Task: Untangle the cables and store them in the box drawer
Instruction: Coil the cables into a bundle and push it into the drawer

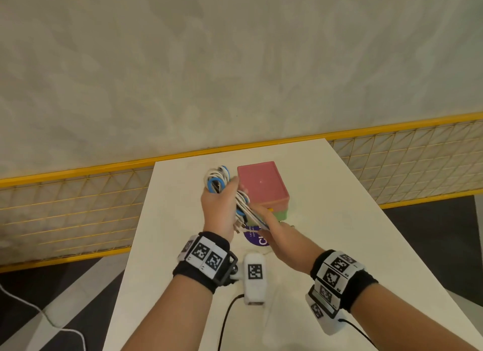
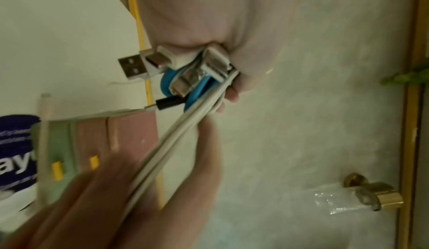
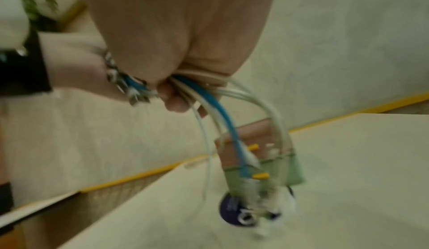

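A bundle of white and blue cables [image 1: 218, 181] is off the table, gripped in my left hand [image 1: 226, 194]; its loops stick out above the fist. USB plugs [image 2: 148, 65] poke out below that hand [image 2: 234, 82]. Several white strands [image 2: 167, 146] run down from it into my right hand [image 1: 262, 218], whose fingers [image 2: 204, 142] pinch them. The right wrist view shows that hand [image 3: 181, 95] gripping white and blue cable [image 3: 218, 106], blurred. Just behind both hands stands the box [image 1: 261, 183], pink on top, green below, with yellow drawer knobs [image 2: 92, 161].
The box stands on a white table [image 1: 326, 220]. A round purple sticker [image 1: 252, 237] lies under my hands, and a white tagged device [image 1: 254, 277] with a black lead sits near the front. A yellow mesh railing [image 1: 78, 207] runs behind and left.
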### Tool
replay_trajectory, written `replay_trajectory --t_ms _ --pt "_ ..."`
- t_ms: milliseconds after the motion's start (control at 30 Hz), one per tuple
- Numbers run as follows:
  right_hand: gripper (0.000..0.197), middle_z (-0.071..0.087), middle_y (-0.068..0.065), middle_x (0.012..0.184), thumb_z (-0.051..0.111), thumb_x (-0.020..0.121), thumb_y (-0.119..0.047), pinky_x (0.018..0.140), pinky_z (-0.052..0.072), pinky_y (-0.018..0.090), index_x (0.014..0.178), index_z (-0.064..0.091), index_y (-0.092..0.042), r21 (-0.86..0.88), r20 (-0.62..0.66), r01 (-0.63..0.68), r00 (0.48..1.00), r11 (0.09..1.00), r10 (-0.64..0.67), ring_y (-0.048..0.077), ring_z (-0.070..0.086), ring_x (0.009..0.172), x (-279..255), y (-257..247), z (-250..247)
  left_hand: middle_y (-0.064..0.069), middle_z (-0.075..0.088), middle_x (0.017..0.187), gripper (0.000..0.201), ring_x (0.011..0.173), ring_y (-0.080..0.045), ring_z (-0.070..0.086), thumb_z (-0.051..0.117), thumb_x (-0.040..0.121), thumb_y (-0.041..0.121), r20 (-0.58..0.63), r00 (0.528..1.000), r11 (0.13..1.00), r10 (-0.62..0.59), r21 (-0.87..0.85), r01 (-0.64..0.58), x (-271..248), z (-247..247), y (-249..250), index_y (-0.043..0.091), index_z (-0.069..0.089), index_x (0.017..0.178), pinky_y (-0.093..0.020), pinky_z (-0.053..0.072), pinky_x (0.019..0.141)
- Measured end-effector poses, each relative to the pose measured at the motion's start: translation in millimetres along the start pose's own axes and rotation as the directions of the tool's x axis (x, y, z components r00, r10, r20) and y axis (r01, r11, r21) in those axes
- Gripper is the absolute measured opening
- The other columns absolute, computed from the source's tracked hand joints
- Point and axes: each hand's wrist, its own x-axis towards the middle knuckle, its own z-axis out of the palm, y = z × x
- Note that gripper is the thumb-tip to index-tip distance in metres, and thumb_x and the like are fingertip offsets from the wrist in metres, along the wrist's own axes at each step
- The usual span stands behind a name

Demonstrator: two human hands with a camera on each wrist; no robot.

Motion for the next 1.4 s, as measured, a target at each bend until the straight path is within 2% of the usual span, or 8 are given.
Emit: replay_trajectory --t_ms 133,267,333,500,633,833,1133,1400 --pt "0.039 0.062 0.006 0.114 0.038 0.099 -0.018 0.1 0.036 0.036 0.136 0.027 -0.025 -0.268 0.052 -0.14 0.986 0.953 0.16 0.025 0.053 0.099 -7 31 -2 -0.008 0.065 0.07 0.024 0.051 -0.014 0.062 0.071 0.087 0.02 -0.024 1.0 0.997 0.02 -0.072 -0.021 9 -10 16 0.01 0.058 0.105 -0.028 0.056 0.053" --pt "0.114 0.014 -0.01 0.157 0.068 0.072 -0.061 0.119 0.002 0.045 0.151 -0.006 -0.024 -0.179 0.07 -0.133 0.987 0.975 0.147 0.009 0.013 0.144 4 18 -19 -0.005 0.064 0.065 0.031 0.051 -0.018 0.059 0.078 0.08 0.026 0.041 0.997 0.996 0.072 0.051 -0.074 8 -13 18 0.012 0.058 0.1 -0.026 0.049 0.045" --pt "0.124 0.012 -0.01 0.157 0.073 0.064 -0.063 0.117 0.014 0.039 0.15 -0.009 -0.028 -0.024 0.021 -0.088 0.996 0.996 0.088 0.007 0.01 0.144 21 -5 -21 -0.008 0.063 0.068 0.037 0.048 -0.016 0.059 0.08 0.078 0.025 0.094 0.991 0.99 0.092 0.099 -0.101 4 -8 13 0.006 0.06 0.103 -0.023 0.047 0.044" --pt "0.021 0.072 0.011 0.086 0.055 0.093 -0.027 0.066 0.052 0.028 0.101 0.063 -0.01 0.161 0.065 -0.123 0.991 0.979 0.114 0.021 0.068 0.075 37 -11 0 -0.015 0.057 0.062 0.026 0.045 -0.022 0.056 0.077 0.08 0.016 0.259 0.962 0.984 0.09 0.125 -0.125 -7 -1 17 -0.002 0.061 0.09 -0.027 0.05 0.048" --pt "0.015 0.069 0.001 0.079 0.06 0.088 -0.031 0.062 0.048 0.025 0.083 0.068 -0.019 -0.021 0.143 -0.152 0.978 0.988 0.154 0.015 0.06 0.067 35 7 -11 -0.004 0.052 0.049 0.034 0.049 -0.023 0.051 0.071 0.086 0.016 0.48 0.875 0.955 0.054 0.232 -0.186 -6 -24 24 0.019 0.055 0.056 -0.03 0.049 0.055" --pt "0.011 0.069 -0.002 0.09 0.059 0.083 -0.029 0.067 0.045 0.028 0.092 0.064 -0.025 -0.483 0.03 -0.181 0.974 0.857 0.222 0.02 0.062 0.08 36 26 -32 0.0 0.046 0.048 0.029 0.052 -0.021 0.049 0.07 0.088 0.023 0.608 0.769 0.865 -0.201 0.479 -0.153 -5 -46 20 0.005 0.055 0.069 -0.024 0.049 0.061" --pt "0.045 0.068 0.009 0.091 0.059 0.075 -0.002 0.065 0.046 0.031 0.116 0.05 -0.016 -0.312 -0.129 -0.263 0.964 0.913 0.234 0.024 0.059 0.076 55 -9 -35 -0.002 0.073 0.073 0.032 0.062 -0.013 0.066 0.088 0.068 0.025 0.446 0.884 0.826 -0.141 0.545 -0.143 -14 -27 -26 0.01 0.069 0.09 -0.019 0.052 0.056" --pt "0.026 0.063 0.001 0.089 0.064 0.083 -0.012 0.066 0.048 0.019 0.106 0.054 -0.015 0.162 -0.07 -0.174 0.98 0.971 0.187 0.015 0.06 0.077 43 -11 -43 -0.008 0.066 0.071 0.019 0.061 -0.012 0.062 0.076 0.072 0.01 0.358 0.933 0.843 -0.049 0.516 -0.154 -6 -25 -26 0.004 0.065 0.086 -0.03 0.053 0.057"
